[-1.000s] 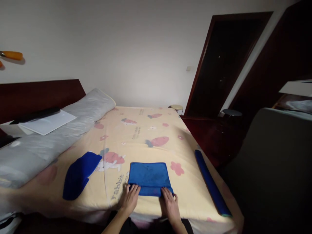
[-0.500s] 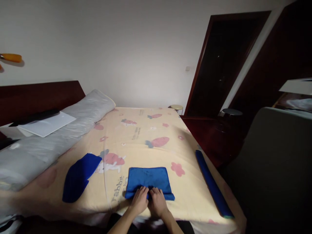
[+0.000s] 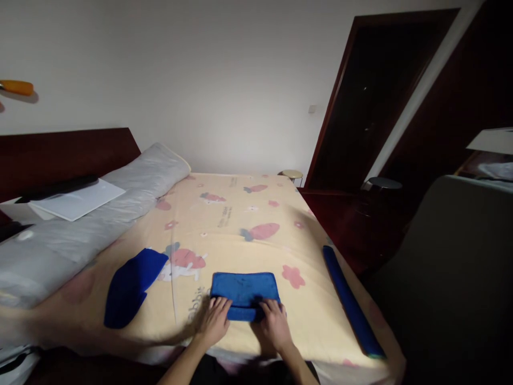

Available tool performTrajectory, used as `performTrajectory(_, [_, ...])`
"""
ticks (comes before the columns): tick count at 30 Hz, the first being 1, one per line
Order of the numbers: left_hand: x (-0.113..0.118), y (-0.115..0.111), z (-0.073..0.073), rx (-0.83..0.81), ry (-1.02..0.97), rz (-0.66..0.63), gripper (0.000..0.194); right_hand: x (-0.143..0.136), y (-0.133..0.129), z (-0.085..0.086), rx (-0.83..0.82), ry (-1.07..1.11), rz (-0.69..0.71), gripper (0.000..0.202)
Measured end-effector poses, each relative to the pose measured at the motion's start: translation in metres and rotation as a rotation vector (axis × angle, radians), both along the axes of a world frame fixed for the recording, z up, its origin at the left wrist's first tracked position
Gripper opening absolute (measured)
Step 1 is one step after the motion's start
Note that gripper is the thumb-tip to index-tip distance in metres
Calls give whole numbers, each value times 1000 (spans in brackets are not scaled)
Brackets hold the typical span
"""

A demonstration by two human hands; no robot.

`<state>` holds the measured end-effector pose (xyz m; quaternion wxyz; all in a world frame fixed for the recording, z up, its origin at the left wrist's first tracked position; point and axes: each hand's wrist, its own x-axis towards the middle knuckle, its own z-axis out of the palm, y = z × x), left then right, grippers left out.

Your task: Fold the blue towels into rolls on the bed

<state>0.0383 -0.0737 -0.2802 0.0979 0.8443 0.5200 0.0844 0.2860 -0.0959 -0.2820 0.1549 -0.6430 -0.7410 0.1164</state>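
Observation:
A blue cloth (image 3: 245,286) lies on the bed near its front edge, its near side rolled into a thick band. My left hand (image 3: 217,319) rests on the left end of that roll with fingers curled over it. On the right end, my right hand (image 3: 274,322) grips the roll in the same way. The thumbs are partly hidden. To the left lies a dark blue piece of cloth (image 3: 132,286), flat and irregular in outline. A long blue rolled cloth (image 3: 350,302) lies along the bed's right edge.
The bed (image 3: 256,256) has a cream sheet printed with carrots and flowers. Along the headboard (image 3: 68,155) is a grey pillow or bedding (image 3: 132,176) with a white board (image 3: 80,199) on it. A grey chair back (image 3: 444,267) stands at right, with stools (image 3: 292,174) beyond the bed.
My hands have moved apart from the middle of the cloth to its two ends. The near roll looks thicker, and the flat part of the cloth is shorter.

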Motion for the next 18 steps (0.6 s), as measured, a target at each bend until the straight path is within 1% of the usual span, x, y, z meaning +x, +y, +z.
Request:
performTrajectory(2, [28,-1,-5,-34,-26,-31,48,-28,0,0,-43,36,54,50])
performTrajectory(3, [38,-2,-8,-51,-29,-41,47,-38,1,0,-61,49,75,48])
performTrajectory(4, [44,-2,-10,-62,-26,-48,46,-43,1,-1,-67,58,92,47])
performTrajectory(5, [45,-2,-11,-68,-22,-50,46,-43,1,-2,-60,64,103,46])
performTrajectory(6, [41,-1,-12,-65,-13,-47,45,-38,1,-4,-44,67,109,46])
performTrajectory(7, [33,0,-12,-57,-2,-41,44,-28,1,-6,-28,69,109,45])
performTrajectory(8, [20,1,-11,-46,10,-27,43,-15,0,-9,-13,68,96,44])
performTrajectory(12, [-46,5,-7,11,87,48,47,49,-2,-23,82,13,-31,43])
performTrajectory(14, [-66,5,-11,68,117,67,46,64,-2,-29,135,-28,-70,42])
performTrajectory(15, [-68,5,-13,100,125,74,45,63,-1,-30,151,-49,-78,41])
performTrajectory(16, [-64,4,-16,126,124,80,45,57,-1,-30,160,-67,-82,42])
performTrajectory(18, [-42,2,-22,136,110,57,48,31,0,-25,159,-75,-59,50])
